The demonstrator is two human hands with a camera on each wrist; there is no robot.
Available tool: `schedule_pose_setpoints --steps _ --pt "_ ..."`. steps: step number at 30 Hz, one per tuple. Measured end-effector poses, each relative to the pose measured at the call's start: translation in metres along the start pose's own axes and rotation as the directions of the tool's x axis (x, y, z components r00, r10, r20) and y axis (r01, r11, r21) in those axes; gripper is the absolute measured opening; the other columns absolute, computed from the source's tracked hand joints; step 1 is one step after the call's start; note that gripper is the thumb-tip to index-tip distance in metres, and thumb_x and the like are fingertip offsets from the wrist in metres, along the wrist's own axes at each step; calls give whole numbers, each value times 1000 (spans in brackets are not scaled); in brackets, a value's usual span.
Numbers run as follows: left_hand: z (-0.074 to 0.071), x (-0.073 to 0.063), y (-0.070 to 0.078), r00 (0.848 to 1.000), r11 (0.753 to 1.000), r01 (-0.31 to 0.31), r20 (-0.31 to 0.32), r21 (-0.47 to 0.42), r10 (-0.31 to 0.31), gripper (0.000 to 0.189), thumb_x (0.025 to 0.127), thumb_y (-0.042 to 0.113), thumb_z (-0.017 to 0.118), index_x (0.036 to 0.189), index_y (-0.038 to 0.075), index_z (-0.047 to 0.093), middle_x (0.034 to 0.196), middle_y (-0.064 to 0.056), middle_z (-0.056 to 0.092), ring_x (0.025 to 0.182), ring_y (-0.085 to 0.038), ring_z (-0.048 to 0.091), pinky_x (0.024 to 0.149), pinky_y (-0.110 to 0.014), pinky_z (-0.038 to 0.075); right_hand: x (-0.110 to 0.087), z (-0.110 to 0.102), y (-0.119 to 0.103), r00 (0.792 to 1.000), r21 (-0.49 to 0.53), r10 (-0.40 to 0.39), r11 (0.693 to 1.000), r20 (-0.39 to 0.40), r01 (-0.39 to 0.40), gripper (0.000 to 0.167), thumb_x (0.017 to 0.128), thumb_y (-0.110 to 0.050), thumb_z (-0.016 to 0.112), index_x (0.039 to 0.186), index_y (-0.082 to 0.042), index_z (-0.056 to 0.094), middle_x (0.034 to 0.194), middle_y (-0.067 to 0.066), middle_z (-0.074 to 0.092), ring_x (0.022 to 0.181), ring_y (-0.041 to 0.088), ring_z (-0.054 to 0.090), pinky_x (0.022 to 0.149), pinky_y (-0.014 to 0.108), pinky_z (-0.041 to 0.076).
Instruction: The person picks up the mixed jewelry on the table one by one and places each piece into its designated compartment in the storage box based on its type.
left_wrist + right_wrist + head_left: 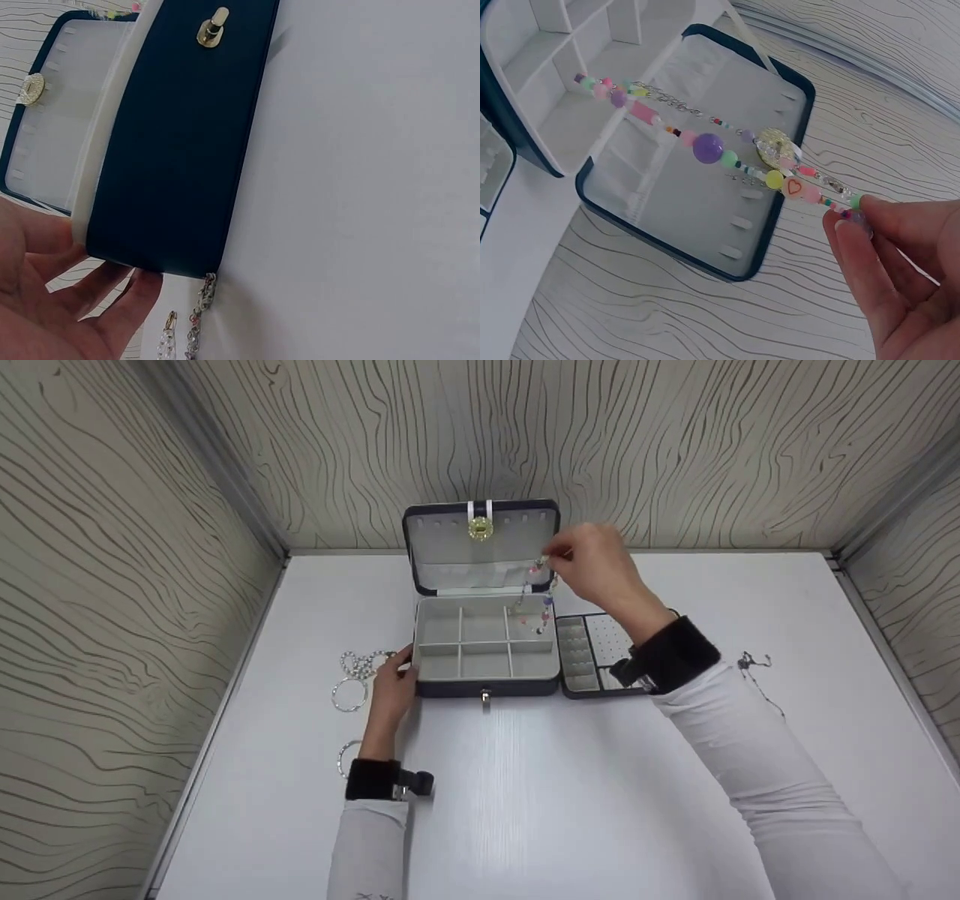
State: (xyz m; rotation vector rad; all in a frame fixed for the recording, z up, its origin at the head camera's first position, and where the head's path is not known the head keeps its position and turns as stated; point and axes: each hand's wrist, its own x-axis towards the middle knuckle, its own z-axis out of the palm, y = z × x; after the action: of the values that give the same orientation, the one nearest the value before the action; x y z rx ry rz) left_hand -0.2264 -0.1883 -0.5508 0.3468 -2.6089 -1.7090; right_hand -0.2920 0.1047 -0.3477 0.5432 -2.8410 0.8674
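Note:
A dark blue jewelry box (487,688) stands with its lid (457,547) raised, its base split into several pale compartments. Between thumb and fingertips my right hand (596,566) pinches a colorful beaded necklace (709,148), which hangs in a loop over the back right compartment. Pastel beads, a large purple one and a length of silver chain show in the right wrist view. My left hand (394,686) rests against the box's left side, fingers spread along its corner (97,247) in the left wrist view.
Right of the box lies a divided tray (577,656), partly behind my right wrist. Bead strands (360,662) and a bracelet (349,694) lie on the left; another bracelet (345,757) is partly behind my left forearm. A thin chain (765,690) lies far right. Patterned walls enclose the table.

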Motion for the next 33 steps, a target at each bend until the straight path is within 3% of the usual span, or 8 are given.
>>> schedule_pose_setpoints --steps 11,25,33 --pt "-1 0 1 1000 1000 10 5 -13 -10 43 100 7 50 142 4 50 137 -18 54 119 -34 55 95 -43 48 11 50 30 999 61 24 998 -46 -21 17 93 -2 62 104 2 75 99 17 72 88 28 68 76 41 55" --pt "-1 -1 3 1000 1000 -3 3 1 3 43 100 7 50 143 2 49 137 -19 53 116 -34 57 91 -42 51 19 50 34 989 153 81 986 -127 -61 20 95 -5 61 110 -1 74 101 14 72 82 21 66 71 35 53" --pt "0 0 2 1000 1000 14 4 9 -14 44 101 8 49 144 4 47 139 -18 52 118 -32 56 91 -40 51 12 75 47 991 155 89 985 -101 -73 20 94 -3 60 109 1 73 99 16 72 86 25 68 74 37 55"
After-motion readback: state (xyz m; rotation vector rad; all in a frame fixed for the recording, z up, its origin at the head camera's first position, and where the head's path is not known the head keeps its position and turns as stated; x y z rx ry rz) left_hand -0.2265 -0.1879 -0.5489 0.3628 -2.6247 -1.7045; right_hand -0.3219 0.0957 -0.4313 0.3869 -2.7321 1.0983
